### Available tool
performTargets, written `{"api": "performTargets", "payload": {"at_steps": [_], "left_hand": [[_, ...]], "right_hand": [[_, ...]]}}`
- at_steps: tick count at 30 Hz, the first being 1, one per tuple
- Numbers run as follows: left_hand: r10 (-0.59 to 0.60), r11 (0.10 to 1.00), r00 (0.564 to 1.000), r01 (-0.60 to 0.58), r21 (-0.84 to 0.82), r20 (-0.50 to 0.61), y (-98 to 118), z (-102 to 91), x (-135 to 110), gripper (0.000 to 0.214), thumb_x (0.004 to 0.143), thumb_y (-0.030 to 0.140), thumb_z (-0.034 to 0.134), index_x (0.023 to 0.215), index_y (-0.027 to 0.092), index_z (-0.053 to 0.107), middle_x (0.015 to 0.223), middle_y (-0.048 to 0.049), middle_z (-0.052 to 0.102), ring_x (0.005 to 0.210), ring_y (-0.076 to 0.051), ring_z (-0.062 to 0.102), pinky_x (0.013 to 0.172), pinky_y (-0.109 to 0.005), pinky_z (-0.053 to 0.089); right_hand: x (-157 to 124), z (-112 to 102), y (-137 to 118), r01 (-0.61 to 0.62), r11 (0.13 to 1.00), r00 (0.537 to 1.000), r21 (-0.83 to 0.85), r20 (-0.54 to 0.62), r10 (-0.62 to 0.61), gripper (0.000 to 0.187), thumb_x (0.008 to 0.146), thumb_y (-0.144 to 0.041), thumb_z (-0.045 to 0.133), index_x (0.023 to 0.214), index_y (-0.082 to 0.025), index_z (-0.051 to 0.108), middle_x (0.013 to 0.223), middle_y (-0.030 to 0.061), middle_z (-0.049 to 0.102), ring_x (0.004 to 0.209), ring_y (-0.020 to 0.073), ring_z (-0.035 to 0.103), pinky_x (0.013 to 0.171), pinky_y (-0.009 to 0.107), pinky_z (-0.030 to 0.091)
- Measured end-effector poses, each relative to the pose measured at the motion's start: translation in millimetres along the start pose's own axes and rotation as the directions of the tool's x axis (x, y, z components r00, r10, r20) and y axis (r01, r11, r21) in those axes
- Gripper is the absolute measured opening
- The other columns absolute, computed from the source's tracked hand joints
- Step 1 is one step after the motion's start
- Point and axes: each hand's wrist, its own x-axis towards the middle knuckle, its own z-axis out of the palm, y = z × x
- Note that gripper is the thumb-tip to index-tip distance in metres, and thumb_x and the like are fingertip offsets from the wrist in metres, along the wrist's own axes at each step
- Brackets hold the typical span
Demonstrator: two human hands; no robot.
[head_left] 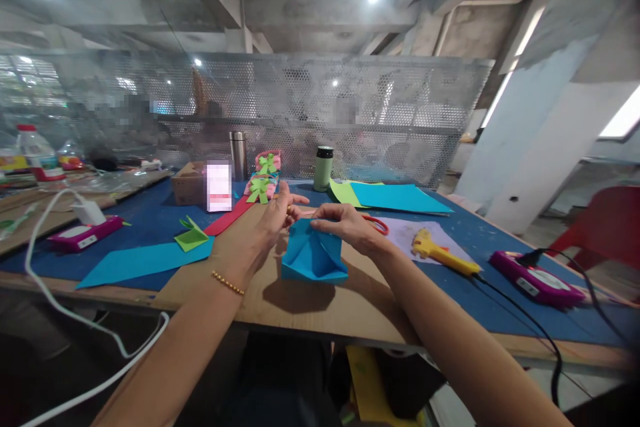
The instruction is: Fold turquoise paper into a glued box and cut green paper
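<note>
A folded piece of blue paper (pixel 314 250), shaped like a small open pouch, is held just above a brown cardboard sheet (pixel 320 310) and casts a shadow on it. My right hand (pixel 346 225) pinches its top edge between thumb and fingers. Beside its upper left corner is my left hand (pixel 280 212), with the thumb raised and a finger stretched out to the right; nothing shows in its grasp. Part of a red handle (pixel 377 224), perhaps of scissors, shows behind my right hand. Whether my left fingertips touch the paper is hard to see.
To the right lie a yellow glue gun (pixel 445 255), a purple power strip (pixel 537 278) and blue sheets (pixel 403 196). At left are a blue strip (pixel 145 261), green folded paper (pixel 191 236) and another power strip (pixel 87 233). Behind stand a green tumbler (pixel 323 169) and steel flask (pixel 239 155).
</note>
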Motion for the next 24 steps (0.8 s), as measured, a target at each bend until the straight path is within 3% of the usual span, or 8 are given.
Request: {"api": "performTargets", "payload": {"at_steps": [4, 8, 10, 20, 24], "left_hand": [[-0.106, 0.993, 0.994, 0.107, -0.041, 0.037, 3, -2.3, 5, 0.073, 0.083, 0.082, 0.039, 0.077, 0.014, 0.067, 0.060, -0.0024, 0.057, 0.047, -0.010, 0.046, 0.047, -0.024, 0.034], [0.002, 0.999, 0.990, -0.006, 0.031, 0.141, 5, -0.5, 1, 0.048, 0.077, 0.063, 0.068, 0.069, 0.016, 0.061, 0.058, 0.0025, 0.051, 0.051, -0.009, 0.044, 0.050, -0.023, 0.033], [0.051, 0.995, 0.988, -0.062, 0.073, 0.147, 5, -0.5, -1, 0.041, 0.073, 0.054, 0.075, 0.068, 0.016, 0.061, 0.057, 0.0037, 0.049, 0.052, -0.009, 0.043, 0.052, -0.023, 0.033], [0.012, 0.997, 0.988, -0.023, 0.069, 0.155, 8, -0.7, -3, 0.023, 0.069, 0.027, 0.070, 0.086, 0.013, 0.073, 0.070, -0.0009, 0.064, 0.058, -0.009, 0.050, 0.057, -0.024, 0.040], [0.031, 0.997, 0.987, -0.042, 0.068, 0.155, 6, -1.2, -1, 0.023, 0.067, 0.025, 0.070, 0.086, 0.013, 0.073, 0.071, -0.0011, 0.065, 0.058, -0.010, 0.051, 0.058, -0.025, 0.041]], "right_hand": [[1, -7, 1, -0.025, 0.997, 0.991, 0.070, -0.127, 0.034, 0.032, 0.069, -0.045, 0.080, 0.075, -0.015, 0.069, 0.070, -0.0011, 0.060, 0.064, 0.0108, 0.050, 0.059, 0.025, 0.036], [2, -13, 5, -0.023, 0.996, 0.984, 0.089, -0.172, 0.038, 0.034, 0.066, -0.045, 0.082, 0.075, -0.015, 0.069, 0.069, -0.0012, 0.061, 0.063, 0.0103, 0.049, 0.060, 0.025, 0.036], [3, -16, 7, -0.030, 0.997, 0.980, 0.072, -0.192, 0.043, 0.034, 0.066, -0.046, 0.082, 0.075, -0.015, 0.069, 0.068, -0.0016, 0.060, 0.061, 0.0099, 0.048, 0.058, 0.025, 0.035], [1, -19, 5, -0.053, 0.997, 0.975, 0.052, -0.214, 0.062, 0.035, 0.065, -0.047, 0.081, 0.076, -0.016, 0.070, 0.069, -0.0002, 0.063, 0.062, 0.0111, 0.050, 0.058, 0.025, 0.037], [1, -21, 4, -0.033, 0.999, 0.974, 0.041, -0.222, 0.041, 0.035, 0.066, -0.047, 0.081, 0.076, -0.016, 0.070, 0.069, -0.0002, 0.063, 0.063, 0.0108, 0.050, 0.058, 0.025, 0.037]]}}
